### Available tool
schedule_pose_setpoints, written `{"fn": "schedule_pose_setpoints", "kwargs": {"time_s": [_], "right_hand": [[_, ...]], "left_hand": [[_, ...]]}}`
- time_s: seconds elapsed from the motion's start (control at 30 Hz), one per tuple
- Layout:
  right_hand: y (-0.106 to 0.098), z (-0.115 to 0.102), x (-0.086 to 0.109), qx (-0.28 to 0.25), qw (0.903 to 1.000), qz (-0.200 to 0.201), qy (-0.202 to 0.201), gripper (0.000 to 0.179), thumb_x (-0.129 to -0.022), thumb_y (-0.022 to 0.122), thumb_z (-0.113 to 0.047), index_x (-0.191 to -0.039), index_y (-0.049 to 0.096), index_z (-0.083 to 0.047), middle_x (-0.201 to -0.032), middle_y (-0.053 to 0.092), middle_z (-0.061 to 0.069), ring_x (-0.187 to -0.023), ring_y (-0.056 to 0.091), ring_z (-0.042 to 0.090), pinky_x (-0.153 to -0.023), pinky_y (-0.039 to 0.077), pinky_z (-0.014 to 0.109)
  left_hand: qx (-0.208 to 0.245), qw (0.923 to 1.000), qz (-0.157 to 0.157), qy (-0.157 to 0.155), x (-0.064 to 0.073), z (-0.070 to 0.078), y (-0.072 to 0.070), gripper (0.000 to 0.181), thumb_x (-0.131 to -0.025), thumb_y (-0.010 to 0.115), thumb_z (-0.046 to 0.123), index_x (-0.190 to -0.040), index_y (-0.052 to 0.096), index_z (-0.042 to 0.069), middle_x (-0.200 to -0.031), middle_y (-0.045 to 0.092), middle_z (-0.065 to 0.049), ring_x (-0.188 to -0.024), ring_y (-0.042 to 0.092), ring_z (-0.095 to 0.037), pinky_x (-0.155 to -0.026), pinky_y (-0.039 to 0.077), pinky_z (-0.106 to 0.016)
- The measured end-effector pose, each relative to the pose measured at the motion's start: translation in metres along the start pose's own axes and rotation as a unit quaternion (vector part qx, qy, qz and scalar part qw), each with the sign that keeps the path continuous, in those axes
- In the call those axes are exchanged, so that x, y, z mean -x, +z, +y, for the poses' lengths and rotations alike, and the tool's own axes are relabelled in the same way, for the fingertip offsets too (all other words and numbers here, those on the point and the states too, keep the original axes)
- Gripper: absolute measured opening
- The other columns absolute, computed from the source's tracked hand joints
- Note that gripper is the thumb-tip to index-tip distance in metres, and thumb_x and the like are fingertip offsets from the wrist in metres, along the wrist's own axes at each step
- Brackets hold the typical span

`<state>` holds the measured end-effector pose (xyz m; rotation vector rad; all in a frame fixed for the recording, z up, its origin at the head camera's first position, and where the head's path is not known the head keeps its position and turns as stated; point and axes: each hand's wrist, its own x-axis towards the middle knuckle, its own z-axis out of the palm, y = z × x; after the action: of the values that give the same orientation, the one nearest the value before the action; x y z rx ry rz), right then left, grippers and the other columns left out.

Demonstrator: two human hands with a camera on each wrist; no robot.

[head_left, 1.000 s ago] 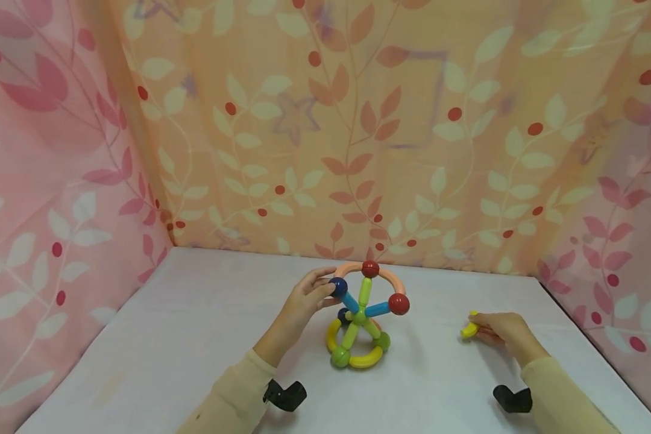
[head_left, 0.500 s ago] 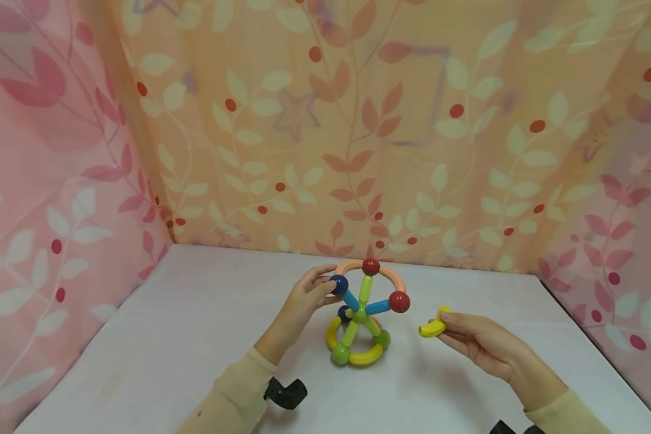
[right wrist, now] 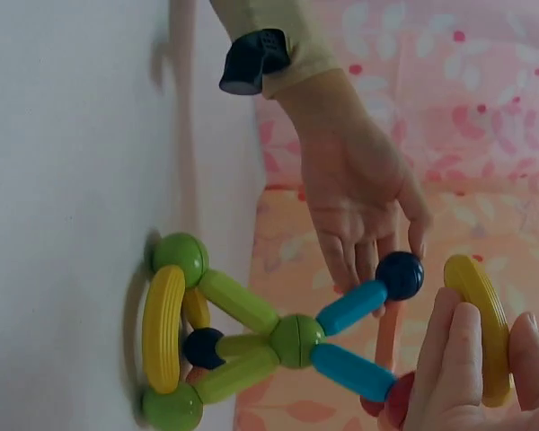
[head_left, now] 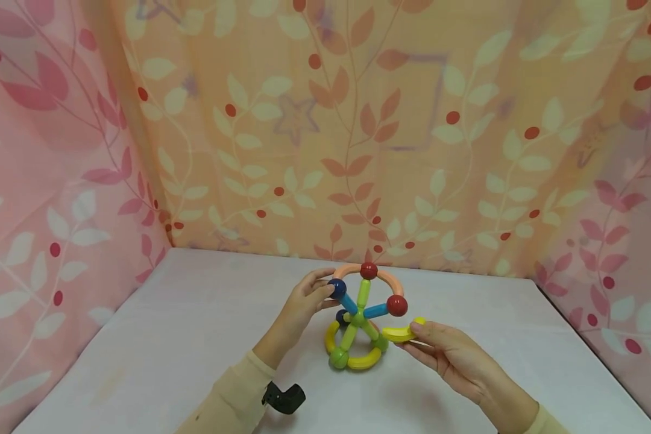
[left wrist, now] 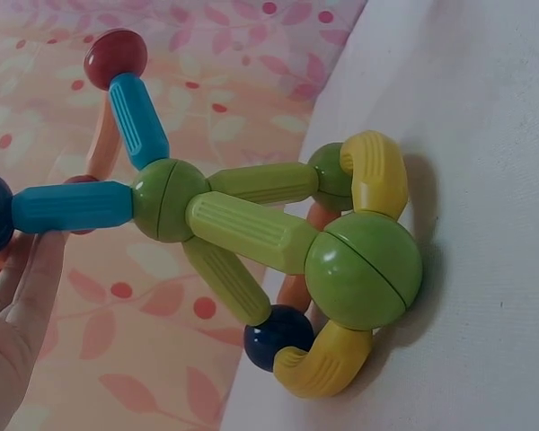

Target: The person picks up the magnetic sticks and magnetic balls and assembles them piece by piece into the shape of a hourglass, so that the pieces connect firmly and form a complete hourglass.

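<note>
A toy of magnetic rods and balls stands on the table, joined at a central green ball (head_left: 358, 317). Its three lower green rods reach a ring of curved rods, and blue rods (head_left: 376, 310) rise above. My left hand (head_left: 298, 307) holds the dark blue ball (head_left: 337, 289) at the toy's upper left; the right wrist view shows the thumb against this ball (right wrist: 402, 275) and fingers behind it. Between thumb and fingers, my right hand (head_left: 458, 360) pinches a curved yellow magnetic rod (head_left: 397, 334). In the head view its tip overlaps the lower right green ball (head_left: 380, 343); contact cannot be judged.
A white table surface (head_left: 195, 361) spreads around the toy. Floral cloth (head_left: 298, 150) hangs behind it and along both sides. A black device (head_left: 284, 399) is strapped to the left wrist.
My right hand has lifted the curved yellow rod off the table at the right and carried it left to the toy. My left hand keeps its hold on the dark blue ball.
</note>
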<state>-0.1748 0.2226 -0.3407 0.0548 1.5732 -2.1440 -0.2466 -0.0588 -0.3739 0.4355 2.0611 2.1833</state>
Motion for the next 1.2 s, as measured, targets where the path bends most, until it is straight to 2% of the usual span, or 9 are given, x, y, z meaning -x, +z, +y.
{"fn": "schedule_pose_setpoints", "kwargs": {"time_s": [0.17,0.33,0.53,0.67,0.83,1.0,1.2], "right_hand": [[0.028,0.008,-0.001,-0.011,0.9980,0.061,-0.014,0.023,-0.098,0.063,-0.023,-0.113,0.059,-0.006,-0.107,0.071,0.005,-0.101,0.073,0.018,-0.091,0.057,0.028],[0.053,0.016,-0.006,-0.028,0.9949,0.094,-0.022,0.033,-0.096,0.066,-0.029,-0.119,0.057,-0.007,-0.106,0.074,0.003,-0.099,0.074,0.017,-0.088,0.057,0.024],[0.068,0.021,-0.013,-0.008,0.9898,0.137,-0.037,0.039,-0.100,0.060,-0.028,-0.128,0.053,-0.002,-0.101,0.075,0.002,-0.091,0.075,0.012,-0.083,0.058,0.020],[0.075,0.024,-0.019,-0.027,0.9850,0.164,-0.048,0.038,-0.101,0.058,-0.023,-0.131,0.054,-0.001,-0.101,0.074,0.003,-0.092,0.074,0.012,-0.082,0.058,0.019],[0.082,0.026,-0.025,-0.056,0.9813,0.167,-0.076,0.040,-0.098,0.064,-0.026,-0.129,0.057,-0.001,-0.101,0.075,0.003,-0.092,0.074,0.010,-0.081,0.058,0.018],[0.086,0.026,-0.032,-0.075,0.9804,0.164,-0.080,0.041,-0.096,0.066,-0.028,-0.128,0.059,-0.002,-0.101,0.075,0.003,-0.091,0.074,0.010,-0.081,0.057,0.018],[0.089,0.025,-0.037,-0.087,0.9802,0.156,-0.085,0.046,-0.096,0.065,-0.028,-0.133,0.056,-0.001,-0.103,0.075,0.004,-0.092,0.074,0.010,-0.081,0.058,0.018]], "left_hand": [[0.001,1.0000,0.001,0.002,0.000,-0.001,0.000,0.046,-0.101,0.056,0.023,-0.143,0.046,0.009,-0.128,0.063,-0.018,-0.109,0.069,-0.026,-0.107,0.049,-0.045],[-0.002,1.0000,0.001,0.002,0.001,-0.001,0.000,0.047,-0.100,0.058,0.024,-0.143,0.046,0.010,-0.127,0.064,-0.017,-0.108,0.069,-0.026,-0.109,0.047,-0.048],[0.005,1.0000,-0.001,0.002,0.000,-0.002,-0.001,0.048,-0.099,0.060,0.025,-0.143,0.046,0.009,-0.124,0.064,-0.018,-0.107,0.069,-0.024,-0.106,0.050,-0.045],[0.002,1.0000,-0.002,0.001,0.000,-0.003,-0.001,0.049,-0.099,0.061,0.027,-0.143,0.046,0.009,-0.125,0.064,-0.018,-0.108,0.069,-0.026,-0.106,0.050,-0.044],[-0.002,1.0000,-0.003,0.000,0.000,-0.002,-0.002,0.049,-0.099,0.061,0.028,-0.143,0.046,0.010,-0.127,0.064,-0.018,-0.111,0.068,-0.030,-0.106,0.050,-0.044],[0.001,1.0000,-0.006,0.004,0.000,-0.002,-0.002,0.049,-0.099,0.060,0.026,-0.143,0.046,0.009,-0.127,0.063,-0.018,-0.107,0.069,-0.022,-0.104,0.052,-0.041],[0.004,0.9999,-0.010,0.007,0.001,-0.002,-0.002,0.050,-0.099,0.060,0.025,-0.143,0.045,0.008,-0.127,0.062,-0.019,-0.106,0.068,-0.020,-0.103,0.053,-0.040]]}}
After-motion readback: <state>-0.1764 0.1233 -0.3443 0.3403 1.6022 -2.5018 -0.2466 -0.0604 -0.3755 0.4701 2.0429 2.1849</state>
